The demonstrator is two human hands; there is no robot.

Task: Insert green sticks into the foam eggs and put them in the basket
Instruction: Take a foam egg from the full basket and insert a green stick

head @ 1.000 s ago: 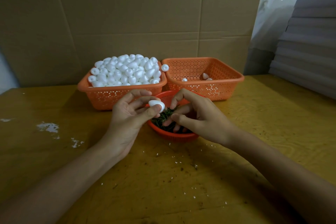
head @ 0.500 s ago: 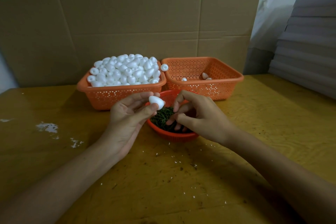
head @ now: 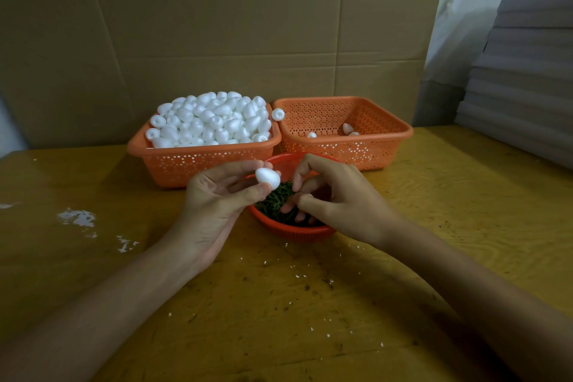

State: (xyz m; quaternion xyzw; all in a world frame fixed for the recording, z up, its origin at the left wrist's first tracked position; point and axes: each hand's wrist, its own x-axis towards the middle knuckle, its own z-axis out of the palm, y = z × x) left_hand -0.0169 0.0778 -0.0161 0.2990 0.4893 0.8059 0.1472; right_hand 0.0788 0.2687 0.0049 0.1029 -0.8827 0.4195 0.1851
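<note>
My left hand [head: 214,198] pinches a white foam egg [head: 268,178] between thumb and fingertips, just above the left rim of a small red round basket [head: 294,231]. That basket holds a pile of green sticks [head: 276,200]. My right hand [head: 338,201] reaches into it from the right, thumb and curled fingertips pinching among the sticks; the stick under them is mostly hidden. Behind stand two orange baskets: the left one [head: 198,164] is heaped with foam eggs [head: 214,121], and the right one [head: 344,150] holds three eggs [head: 347,129].
One loose egg [head: 278,114] sits on the rims between the orange baskets. White foam crumbs [head: 77,217] dot the yellow wooden table. A cardboard wall [head: 217,40] closes the back, and grey stacked sheets [head: 527,87] stand at the right.
My left hand has lifted the egg slightly up and toward the right hand. My right hand has stayed in the red basket, its fingers shifting among the sticks.
</note>
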